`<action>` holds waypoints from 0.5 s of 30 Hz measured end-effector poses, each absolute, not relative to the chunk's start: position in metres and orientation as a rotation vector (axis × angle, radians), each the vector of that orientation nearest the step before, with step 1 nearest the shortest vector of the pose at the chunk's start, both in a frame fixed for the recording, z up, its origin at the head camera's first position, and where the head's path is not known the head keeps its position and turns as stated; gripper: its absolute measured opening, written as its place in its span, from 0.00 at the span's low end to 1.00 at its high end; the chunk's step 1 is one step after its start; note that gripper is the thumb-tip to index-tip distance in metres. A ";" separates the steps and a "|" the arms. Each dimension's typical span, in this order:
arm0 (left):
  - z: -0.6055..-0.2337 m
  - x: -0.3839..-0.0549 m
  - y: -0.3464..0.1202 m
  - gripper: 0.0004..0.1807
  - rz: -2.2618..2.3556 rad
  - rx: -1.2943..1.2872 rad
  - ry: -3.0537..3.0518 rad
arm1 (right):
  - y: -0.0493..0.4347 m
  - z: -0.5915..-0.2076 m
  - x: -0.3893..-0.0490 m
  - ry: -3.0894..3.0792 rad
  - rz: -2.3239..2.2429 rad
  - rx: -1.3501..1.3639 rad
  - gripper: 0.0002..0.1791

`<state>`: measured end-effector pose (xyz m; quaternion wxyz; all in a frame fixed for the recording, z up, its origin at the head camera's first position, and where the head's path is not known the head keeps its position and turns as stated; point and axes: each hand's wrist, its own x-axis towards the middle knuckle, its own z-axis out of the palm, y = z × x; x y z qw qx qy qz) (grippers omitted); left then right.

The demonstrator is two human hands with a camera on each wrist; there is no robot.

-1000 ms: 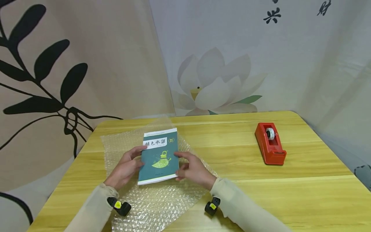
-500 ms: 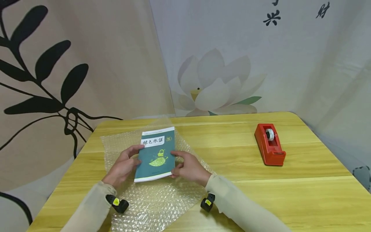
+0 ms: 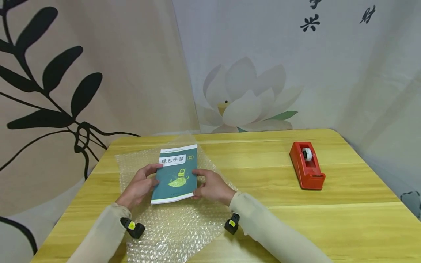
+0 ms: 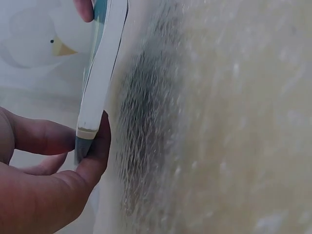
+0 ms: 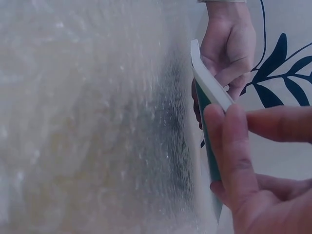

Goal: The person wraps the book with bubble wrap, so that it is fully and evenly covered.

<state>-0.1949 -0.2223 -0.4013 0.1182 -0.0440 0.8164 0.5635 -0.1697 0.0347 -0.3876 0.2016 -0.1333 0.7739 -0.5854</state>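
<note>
A teal paperback book (image 3: pixel 177 179) with a white title label and a yellow-green leaf drawing is held cover up between both hands. My left hand (image 3: pixel 139 185) grips its left edge, thumb and fingers on opposite faces, as the left wrist view shows. The right hand (image 3: pixel 212 187) pinches the opposite edge; in the right wrist view its fingers (image 5: pixel 239 146) reach under the book. Beneath lies a sheet of clear bubble wrap (image 3: pixel 171 233), spread flat on the table. In the left wrist view a gap shows between the book's page edge (image 4: pixel 105 63) and the bubble wrap (image 4: pixel 219 122).
A red tape dispenser (image 3: pixel 307 166) with a roll of tape stands on the right of the wooden table (image 3: pixel 263 164). Behind the table hangs a printed cloth (image 3: pixel 256 44) with leaves and a lotus. The bubble wrap's far corner reaches the table's back edge.
Both hands have carried the book a little to the left over the bubble wrap, keeping the same hold. The tape dispenser and bubble wrap stay in place.
</note>
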 end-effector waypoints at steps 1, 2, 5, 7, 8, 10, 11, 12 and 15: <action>-0.401 -0.195 -0.223 0.34 1.636 -0.126 2.399 | 0.034 -0.388 -0.170 2.161 -1.631 -0.367 0.42; -0.401 -0.196 -0.223 0.34 1.623 -0.128 2.405 | 0.033 -0.388 -0.171 2.165 -1.623 -0.363 0.42; -0.401 -0.197 -0.223 0.34 1.578 -0.144 2.428 | 0.030 -0.389 -0.173 2.183 -1.596 -0.348 0.41; -0.400 -0.198 -0.223 0.33 1.557 -0.151 2.436 | 0.028 -0.390 -0.174 2.190 -1.589 -0.338 0.42; -0.400 -0.198 -0.224 0.33 1.549 -0.155 2.438 | 0.027 -0.389 -0.174 2.191 -1.586 -0.334 0.42; -0.400 -0.198 -0.224 0.33 1.533 -0.166 2.449 | 0.025 -0.389 -0.173 2.191 -1.585 -0.334 0.42; -0.400 -0.199 -0.225 0.32 1.532 -0.169 2.450 | 0.024 -0.388 -0.173 2.193 -1.582 -0.337 0.42; -0.401 -0.199 -0.226 0.32 1.528 -0.173 2.455 | 0.024 -0.388 -0.173 2.198 -1.576 -0.342 0.43; -0.402 -0.198 -0.226 0.31 1.528 -0.167 2.468 | 0.023 -0.387 -0.172 2.242 -1.534 -0.361 0.43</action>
